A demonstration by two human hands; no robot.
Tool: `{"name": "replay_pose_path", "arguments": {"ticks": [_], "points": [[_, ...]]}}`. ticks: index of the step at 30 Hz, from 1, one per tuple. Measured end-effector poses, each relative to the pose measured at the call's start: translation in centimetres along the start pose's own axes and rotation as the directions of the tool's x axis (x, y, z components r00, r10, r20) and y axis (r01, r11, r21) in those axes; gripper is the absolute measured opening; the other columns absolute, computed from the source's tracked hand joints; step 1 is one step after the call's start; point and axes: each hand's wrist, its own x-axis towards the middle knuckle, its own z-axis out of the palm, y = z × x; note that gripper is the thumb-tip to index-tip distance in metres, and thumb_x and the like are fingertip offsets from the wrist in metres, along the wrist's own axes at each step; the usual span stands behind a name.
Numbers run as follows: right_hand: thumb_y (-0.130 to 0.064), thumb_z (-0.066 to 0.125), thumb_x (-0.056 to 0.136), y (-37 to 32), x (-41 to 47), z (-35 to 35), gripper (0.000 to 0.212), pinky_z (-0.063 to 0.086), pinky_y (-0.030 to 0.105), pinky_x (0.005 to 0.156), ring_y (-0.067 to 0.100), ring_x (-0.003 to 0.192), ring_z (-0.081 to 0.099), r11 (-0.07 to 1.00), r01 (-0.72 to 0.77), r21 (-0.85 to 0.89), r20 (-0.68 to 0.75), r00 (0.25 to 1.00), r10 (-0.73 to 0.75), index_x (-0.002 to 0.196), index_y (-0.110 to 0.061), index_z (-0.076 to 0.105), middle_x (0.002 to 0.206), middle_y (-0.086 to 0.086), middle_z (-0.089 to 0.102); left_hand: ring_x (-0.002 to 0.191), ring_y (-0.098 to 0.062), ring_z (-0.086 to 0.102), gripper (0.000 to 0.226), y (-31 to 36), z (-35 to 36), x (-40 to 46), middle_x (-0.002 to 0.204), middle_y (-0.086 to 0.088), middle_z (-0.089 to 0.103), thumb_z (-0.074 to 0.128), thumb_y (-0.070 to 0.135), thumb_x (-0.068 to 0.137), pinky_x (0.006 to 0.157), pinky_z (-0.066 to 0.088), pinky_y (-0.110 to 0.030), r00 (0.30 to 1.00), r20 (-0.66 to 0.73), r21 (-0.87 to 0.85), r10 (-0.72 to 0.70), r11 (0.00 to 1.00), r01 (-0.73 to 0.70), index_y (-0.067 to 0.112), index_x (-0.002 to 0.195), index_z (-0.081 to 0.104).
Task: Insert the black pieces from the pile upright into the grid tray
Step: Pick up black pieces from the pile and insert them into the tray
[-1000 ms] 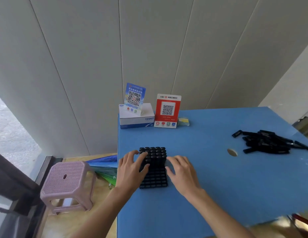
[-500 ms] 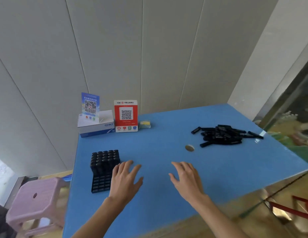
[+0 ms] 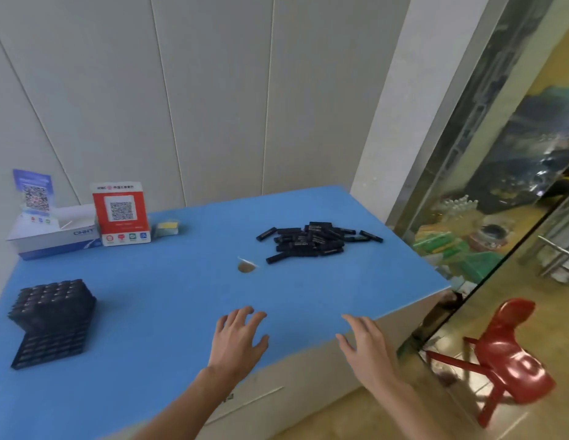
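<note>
Head view, nearest first: both hands reach forward over the near edge of the blue table (image 3: 181,312), empty, palms down. The left hand (image 3: 237,341) has its fingers spread and relaxed above the tabletop; the right hand (image 3: 367,347) is likewise loose and spread, hanging over the table's near right edge. Whether either one touches the surface cannot be told.

Well to the left sits the black grid tray (image 3: 49,341) — its far rows are filled with upright black pieces (image 3: 52,301), its near rows show bare cells. Off to the right, beyond the table, a red plastic chair (image 3: 511,354) stands on the floor beside a glass partition.

Further in, near the table's middle, is a small round hole (image 3: 246,267). Just beyond it and to its right lies the pile of black pieces (image 3: 311,241), heaped loosely on their sides — well apart from both hands and from the tray.

At the far left edge, against the wall, a white and blue box (image 3: 54,236) carries a blue QR sign (image 3: 33,193); a red QR sign (image 3: 121,214) stands beside it, with a small yellow pad (image 3: 167,228) next to that.
</note>
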Motion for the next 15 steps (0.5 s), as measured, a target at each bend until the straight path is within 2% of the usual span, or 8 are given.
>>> {"name": "replay_pose_path", "arguments": {"ticks": [6,9,15], "points": [[-0.032,0.064,0.085,3.5,2.7,0.3,0.037,0.051,0.035,0.083,0.023,0.102,0.057,1.0,-0.007,0.02,0.036,0.999,0.007,0.119,-0.018,0.059,0.105,0.0,0.062,0.092,-0.02,0.063,0.041,1.0,2.4,3.0,0.102,0.004,0.064,0.078,0.04,0.067,0.078,0.051,-0.037,0.999,0.045,0.035,-0.003,0.999,0.001,0.03,0.104,0.063],[-0.034,0.058,0.089,4.6,4.3,1.0,0.037,0.048,0.032,0.087,0.021,0.108,0.053,1.0,-0.008,0.017,0.098,0.995,0.006,0.123,-0.02,0.055,0.11,-0.001,0.061,0.089,-0.021,0.064,0.042,0.6,4.0,5.0,0.099,0.003,0.065,0.081,0.036,0.064,0.075,0.052,-0.037,0.998,0.055,0.034,-0.018,0.999,0.016,0.028,0.102,0.064],[-0.035,0.054,0.091,7.9,9.6,2.1,0.038,0.047,0.031,0.088,0.019,0.11,0.053,0.999,0.032,-0.02,0.161,0.987,-0.029,0.126,-0.02,0.054,0.115,-0.003,0.06,0.081,-0.02,0.065,0.045,0.2,7.6,11.0,0.093,0.004,0.066,0.085,0.031,0.055,0.068,0.053,-0.035,0.997,0.049,0.054,-0.057,0.997,0.054,0.025,0.097,0.067]]}}
